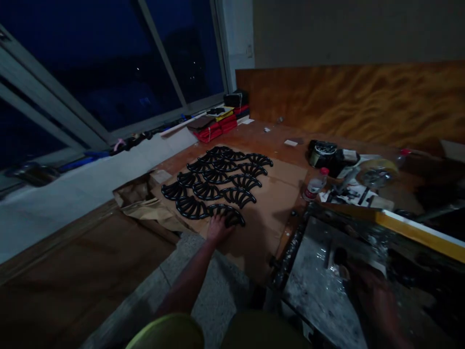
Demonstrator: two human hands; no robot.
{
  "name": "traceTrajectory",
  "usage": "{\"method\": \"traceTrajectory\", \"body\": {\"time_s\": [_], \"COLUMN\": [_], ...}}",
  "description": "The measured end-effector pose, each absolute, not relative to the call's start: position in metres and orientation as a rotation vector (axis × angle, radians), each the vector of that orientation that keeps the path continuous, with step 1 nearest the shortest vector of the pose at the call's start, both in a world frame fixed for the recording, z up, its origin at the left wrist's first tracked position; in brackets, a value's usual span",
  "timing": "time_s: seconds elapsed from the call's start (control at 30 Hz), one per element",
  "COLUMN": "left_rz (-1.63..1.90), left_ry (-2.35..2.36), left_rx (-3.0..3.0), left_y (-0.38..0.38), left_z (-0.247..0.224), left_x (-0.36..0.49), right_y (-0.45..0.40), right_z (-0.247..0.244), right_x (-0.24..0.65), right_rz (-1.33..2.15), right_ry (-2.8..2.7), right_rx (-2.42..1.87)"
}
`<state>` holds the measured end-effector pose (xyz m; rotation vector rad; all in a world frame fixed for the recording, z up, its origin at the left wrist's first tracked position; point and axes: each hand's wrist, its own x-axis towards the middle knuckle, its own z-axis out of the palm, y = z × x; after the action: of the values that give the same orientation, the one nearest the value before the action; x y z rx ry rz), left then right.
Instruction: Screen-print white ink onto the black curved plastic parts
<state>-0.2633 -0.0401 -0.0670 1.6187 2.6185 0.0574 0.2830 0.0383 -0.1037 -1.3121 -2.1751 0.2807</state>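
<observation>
Rows of curved black ribbed pieces (pixel 212 177) lie on a flat cardboard sheet (pixel 269 213). My left hand (pixel 218 228) reaches to the nearest piece, its fingers at the edge of it; whether they grip it is hard to tell in the dim light. On the right, my right hand (pixel 366 281) is dark and blurred over a grey metal plate (pixel 312 271), close to a dark knob-like object (pixel 340 256). Its fingers cannot be made out.
A bottle with a red cap (pixel 315 185) stands right of the cardboard. Behind it are a dark container (pixel 323 152) and a tape roll (pixel 378 173). Red folded bundles (pixel 218 128) lie by the window. An open paper bag (pixel 136 194) is at left.
</observation>
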Motion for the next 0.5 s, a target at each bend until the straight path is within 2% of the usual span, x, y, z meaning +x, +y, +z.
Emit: {"method": "traceTrajectory", "body": {"time_s": [0.1,0.2,0.43,0.5], "left_rz": [0.068,0.104,0.159,0.201], "left_ry": [2.696,2.706,2.641,2.615], "left_rx": [1.580,1.589,1.658,1.697], "left_y": [-0.039,-0.040,-0.043,-0.045], "left_z": [-0.076,-0.081,-0.085,-0.089], "left_x": [-0.266,-0.264,-0.273,-0.276], "right_y": [0.035,0.028,0.016,0.020], "right_z": [-0.091,-0.076,-0.086,-0.095], "right_x": [0.274,0.227,-0.001,-0.057], "right_rz": [0.258,0.351,1.409,1.535], "right_ry": [-2.189,-2.181,-2.097,-2.079], "right_rx": [-1.337,-1.260,-0.832,-0.718]}}
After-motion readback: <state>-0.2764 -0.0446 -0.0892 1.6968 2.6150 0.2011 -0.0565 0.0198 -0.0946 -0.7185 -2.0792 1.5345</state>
